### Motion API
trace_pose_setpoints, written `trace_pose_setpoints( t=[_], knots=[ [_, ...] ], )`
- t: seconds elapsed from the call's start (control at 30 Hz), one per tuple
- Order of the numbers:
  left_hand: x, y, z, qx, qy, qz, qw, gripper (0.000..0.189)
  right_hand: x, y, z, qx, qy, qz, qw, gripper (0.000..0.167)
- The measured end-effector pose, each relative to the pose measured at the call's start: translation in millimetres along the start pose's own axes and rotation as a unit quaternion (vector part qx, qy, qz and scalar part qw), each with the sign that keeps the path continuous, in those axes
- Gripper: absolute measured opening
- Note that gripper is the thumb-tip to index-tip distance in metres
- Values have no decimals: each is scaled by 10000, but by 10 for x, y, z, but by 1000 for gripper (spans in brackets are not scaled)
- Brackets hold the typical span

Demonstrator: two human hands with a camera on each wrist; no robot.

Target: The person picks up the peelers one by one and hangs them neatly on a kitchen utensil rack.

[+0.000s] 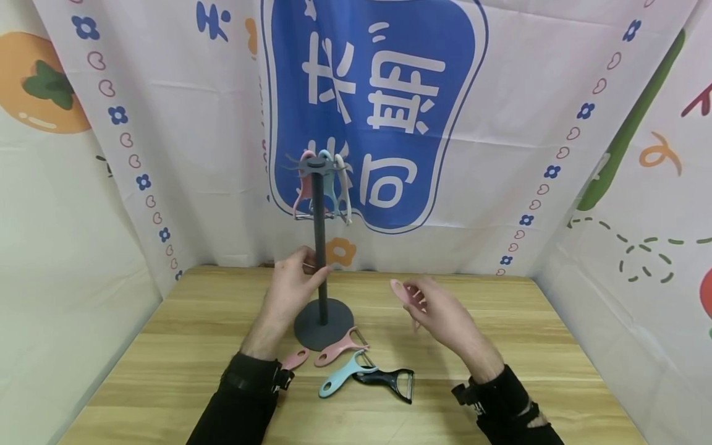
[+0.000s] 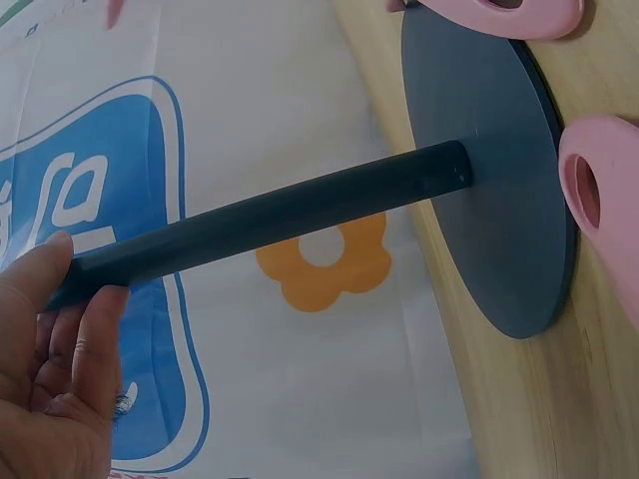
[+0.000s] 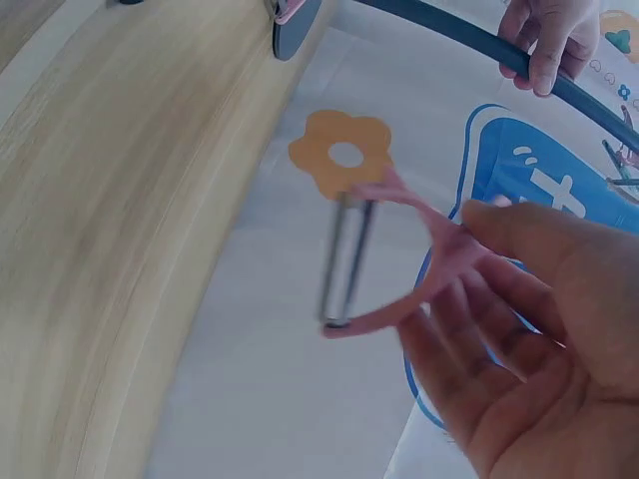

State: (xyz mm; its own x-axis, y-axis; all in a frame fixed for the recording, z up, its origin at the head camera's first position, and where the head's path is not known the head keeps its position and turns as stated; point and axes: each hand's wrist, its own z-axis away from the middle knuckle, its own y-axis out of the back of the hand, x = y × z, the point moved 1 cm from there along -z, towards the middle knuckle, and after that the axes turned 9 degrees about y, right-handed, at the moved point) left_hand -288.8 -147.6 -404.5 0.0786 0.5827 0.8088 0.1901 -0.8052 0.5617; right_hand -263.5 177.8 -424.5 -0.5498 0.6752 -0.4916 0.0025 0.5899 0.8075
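- The wood-grain worktop (image 1: 183, 346) stands before a white cloth (image 1: 211, 154) with a blue panel (image 1: 456, 37).
- Left hand (image 1: 292, 278) grips the dark stand (image 1: 319, 238).
- Right hand (image 1: 442, 310) pinches a pink peeler (image 3: 445, 257).

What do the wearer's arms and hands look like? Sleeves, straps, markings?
Left hand and right hand: bare, no gloves. Black left sleeve, black right sleeve. Black left wrist band and right wrist band, both with small dark fittings inboard. Small white marking at right, unreadable.

Cloth-walled booth (image 1: 72, 235), printed drapes (image 1: 217, 142), wood-grain tabletop (image 1: 194, 346)
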Motion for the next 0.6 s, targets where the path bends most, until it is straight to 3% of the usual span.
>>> trace_pose_setpoints(
  t=[0.27, 0.6],
  knots=[
    [0, 7, -8, -63, 1, -110, 9999, 29, -114, 12, -25, 910, 208, -357, 9950, 49],
    [-9, -1, -16, -78, 19, -184, 9998, 29, -314, 100, -94, 1752, 502, -785, 9801, 51]
  ],
)
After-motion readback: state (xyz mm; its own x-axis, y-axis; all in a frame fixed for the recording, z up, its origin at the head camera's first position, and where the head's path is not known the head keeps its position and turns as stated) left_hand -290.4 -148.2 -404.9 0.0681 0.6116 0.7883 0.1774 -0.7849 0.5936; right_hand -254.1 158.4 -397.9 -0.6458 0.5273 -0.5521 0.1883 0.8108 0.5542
